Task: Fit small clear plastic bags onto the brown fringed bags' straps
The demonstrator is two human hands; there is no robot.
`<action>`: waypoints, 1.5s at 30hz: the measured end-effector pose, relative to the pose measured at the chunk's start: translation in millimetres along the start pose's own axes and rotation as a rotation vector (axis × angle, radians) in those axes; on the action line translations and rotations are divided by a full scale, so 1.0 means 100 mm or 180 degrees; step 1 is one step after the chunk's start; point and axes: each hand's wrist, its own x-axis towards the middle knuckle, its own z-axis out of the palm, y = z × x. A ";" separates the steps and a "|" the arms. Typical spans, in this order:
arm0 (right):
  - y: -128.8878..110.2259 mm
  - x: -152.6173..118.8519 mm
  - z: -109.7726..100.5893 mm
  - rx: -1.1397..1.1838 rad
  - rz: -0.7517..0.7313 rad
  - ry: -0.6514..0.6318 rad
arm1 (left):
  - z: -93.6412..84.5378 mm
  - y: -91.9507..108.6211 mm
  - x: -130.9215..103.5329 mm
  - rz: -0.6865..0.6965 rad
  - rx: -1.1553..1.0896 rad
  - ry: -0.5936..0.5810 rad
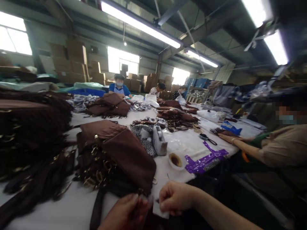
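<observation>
My left hand (128,212) is at the bottom of the head view, thumb and fingers pinched together. Whatever lies between them is blurred and too small to make out. Just right of it, my right hand (178,198) is closed, with a small white paper-like piece (159,210) at its fingertips. Beyond both hands, a pile of brown fabric bags (115,143) with gold-coloured metal clasps (98,172) rests on the white-covered table. A dark strap (97,207) hangs from this pile beside my left hand.
A tape dispenser (159,140), a roll of tape (175,160) and purple plastic packaging (203,161) lie ahead. Another brown stack (31,127) rises at left. A co-worker (278,140) works at right; several people sit across the table.
</observation>
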 end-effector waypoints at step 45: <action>0.53 0.04 0.84 0.0695 -0.0646 0.1919 | 0.38 -0.06 0.09 0.0621 0.1367 0.0379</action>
